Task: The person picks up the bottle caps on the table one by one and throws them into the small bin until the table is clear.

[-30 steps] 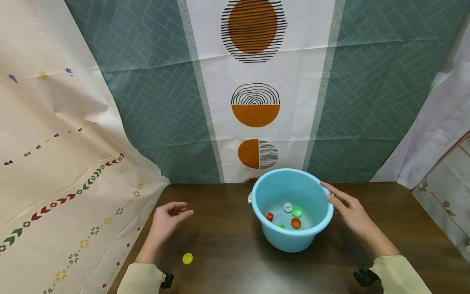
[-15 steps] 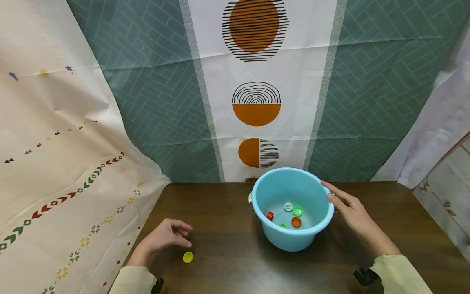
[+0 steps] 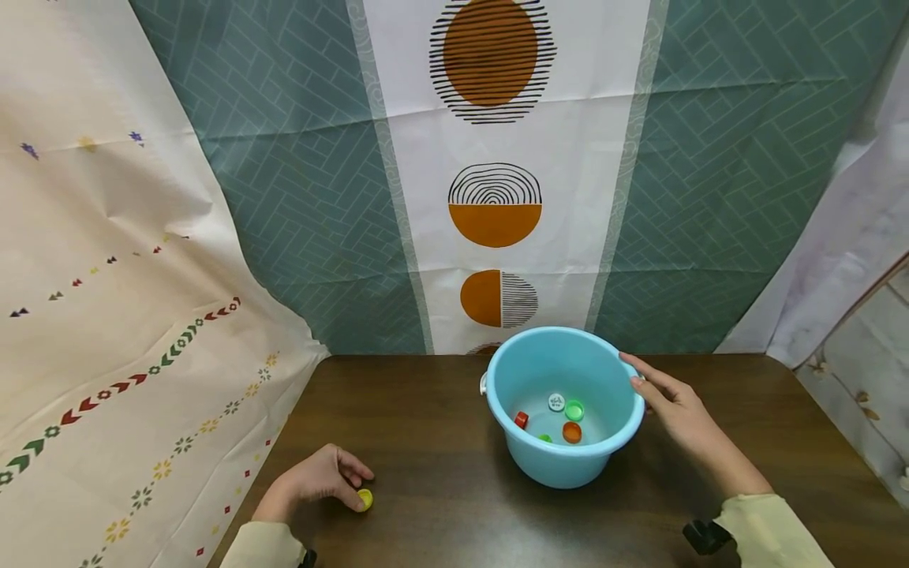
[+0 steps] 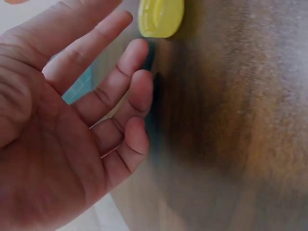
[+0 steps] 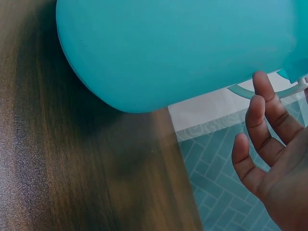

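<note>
On the table's left side lies a yellow bottle cap (image 3: 365, 499), with my left hand (image 3: 323, 480) low over it. The thumb tip is right at the cap's edge, and the index finger stands apart from the thumb. In the left wrist view, the cap (image 4: 161, 17) shows at the top edge beyond my loosely bent fingers (image 4: 139, 94). My right hand (image 3: 678, 410) holds the rim of a light blue bucket (image 3: 557, 465) at its right side, thumb and index finger at the rim. The other fingers (image 5: 257, 115) hang loosely beside the outer wall, near the white handle.
Inside the bucket lie several caps: a white cap (image 3: 557, 402), a green cap (image 3: 574, 410), an orange cap (image 3: 571, 431) and a red cap (image 3: 521, 420). The dark wooden table (image 3: 440, 505) ends at a patterned cloth backdrop (image 3: 334, 237).
My left hand has come down and toward me, reaching the yellow cap with its thumb. My right hand and the bucket stay in place.
</note>
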Demonstrator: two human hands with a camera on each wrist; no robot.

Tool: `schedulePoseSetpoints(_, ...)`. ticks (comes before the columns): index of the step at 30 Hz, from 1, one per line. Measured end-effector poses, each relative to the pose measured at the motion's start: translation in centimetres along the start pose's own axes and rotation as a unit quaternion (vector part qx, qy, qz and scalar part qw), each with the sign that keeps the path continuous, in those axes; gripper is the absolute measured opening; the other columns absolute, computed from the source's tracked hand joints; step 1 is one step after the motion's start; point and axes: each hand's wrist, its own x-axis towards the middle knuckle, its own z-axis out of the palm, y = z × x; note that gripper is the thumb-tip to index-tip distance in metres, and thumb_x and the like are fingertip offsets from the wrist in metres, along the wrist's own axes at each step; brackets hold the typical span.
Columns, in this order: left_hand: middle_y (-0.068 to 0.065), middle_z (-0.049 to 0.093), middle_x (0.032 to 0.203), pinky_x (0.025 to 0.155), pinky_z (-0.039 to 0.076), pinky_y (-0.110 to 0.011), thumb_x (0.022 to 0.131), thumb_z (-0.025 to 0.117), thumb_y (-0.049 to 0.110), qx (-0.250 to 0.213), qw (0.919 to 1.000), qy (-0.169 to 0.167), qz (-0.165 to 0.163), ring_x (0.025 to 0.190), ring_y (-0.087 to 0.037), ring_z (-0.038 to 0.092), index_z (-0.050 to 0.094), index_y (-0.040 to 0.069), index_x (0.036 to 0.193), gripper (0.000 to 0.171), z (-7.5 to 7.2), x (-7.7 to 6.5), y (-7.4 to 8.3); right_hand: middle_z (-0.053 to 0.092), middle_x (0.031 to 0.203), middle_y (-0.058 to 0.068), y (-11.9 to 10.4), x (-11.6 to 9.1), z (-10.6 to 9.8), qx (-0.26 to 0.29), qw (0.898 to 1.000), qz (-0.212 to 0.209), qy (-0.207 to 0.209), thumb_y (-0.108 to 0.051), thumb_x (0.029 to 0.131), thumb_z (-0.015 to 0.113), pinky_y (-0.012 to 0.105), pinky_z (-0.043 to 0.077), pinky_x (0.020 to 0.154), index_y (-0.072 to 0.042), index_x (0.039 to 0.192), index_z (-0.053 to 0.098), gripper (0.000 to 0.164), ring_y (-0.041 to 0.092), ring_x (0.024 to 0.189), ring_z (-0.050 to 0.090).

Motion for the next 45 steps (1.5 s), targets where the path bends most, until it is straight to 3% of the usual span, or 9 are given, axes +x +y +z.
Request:
schedulePoseSetpoints(8, -0.011, 0.065, 0.085, 0.064, 0.05, -0.03, 0.063, 0.089, 0.001, 0.022, 0.9997, 0.008, -0.005, 0.076, -0.019, 0.058, 0.073, -0.001, 0.106, 0.046, 0.4, 0.1, 0.0, 0.044, 0.147, 0.016, 0.1, 0.0, 0.0, 0.007, 1.0, -0.004, 0.003, -0.035, 0.104, 0.045, 0.034, 0.056, 0.077, -0.025, 0.15, 0.042, 0.047, 0.012, 0.103, 0.061)
schedulePoseSetpoints(21, -0.011, 0.066, 0.082, 0.062, 0.051, -0.03, 0.064, 0.088, -0.001, 0.037, 0.9991, 0.012, -0.014, 0.072, -0.018, 0.059, 0.074, 0.0, 0.099, 0.037, 0.7, 0.2, 0.2, 0.044, 0.147, 0.015, 0.0, 0.0, 0.1, 0.003, 1.0, 0.002, 0.002, -0.037, 0.104, 0.045, 0.035, 0.055, 0.078, -0.025, 0.15, 0.042, 0.047, 0.011, 0.103, 0.061)
schedulePoseSetpoints(31, -0.008, 0.069, 0.08, 0.061, 0.051, -0.027, 0.069, 0.085, 0.002, 0.05, 0.998, 0.035, 0.014, 0.072, -0.016, 0.059, 0.075, 0.0, 0.091, 0.025, 0.9, 0.3, -0.1, 0.044, 0.147, 0.015, 0.0, -0.1, 0.1, 0.005, 1.0, 0.004, 0.001, -0.038, 0.104, 0.045, 0.036, 0.055, 0.078, -0.025, 0.15, 0.042, 0.048, 0.011, 0.104, 0.06)
schedulePoseSetpoints(45, -0.008, 0.067, 0.085, 0.064, 0.052, -0.028, 0.078, 0.079, 0.007, 0.049, 0.9959, 0.061, 0.045, 0.077, -0.02, 0.062, 0.07, -0.003, 0.098, 0.024, 0.6, 1.0, 0.4, 0.045, 0.145, 0.016, 0.0, -0.1, 0.1, 0.009, 1.0, -0.003, 0.001, -0.037, 0.104, 0.045, 0.035, 0.056, 0.075, -0.025, 0.15, 0.041, 0.048, 0.018, 0.098, 0.063)
